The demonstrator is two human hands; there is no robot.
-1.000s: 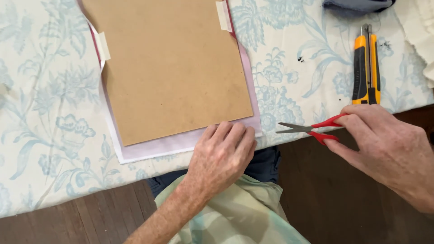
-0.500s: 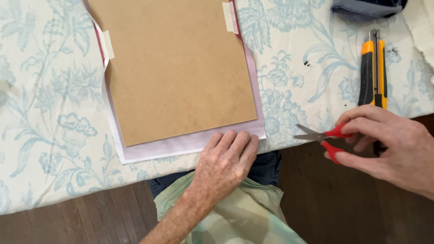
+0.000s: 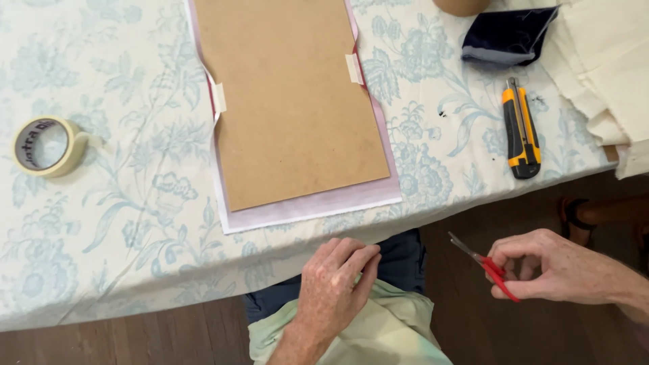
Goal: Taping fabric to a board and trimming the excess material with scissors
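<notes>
Head view: my right hand (image 3: 554,270) is clamped around red-handled scissors (image 3: 483,263), blades pointing to ten o'clock, off the table edge. My left hand (image 3: 334,290) lies flat, fingers together, with the brown board (image 3: 294,108) on pink cloth (image 3: 318,206) at twelve o'clock

Board (image 3: 291,101) lies on the table (image 3: 135,223) beyond the left hand's fingers (image 3: 348,253); utility knife (image 3: 520,132) beyond the right hand's fingers (image 3: 520,253), tape roll (image 3: 46,145) far left.
</notes>
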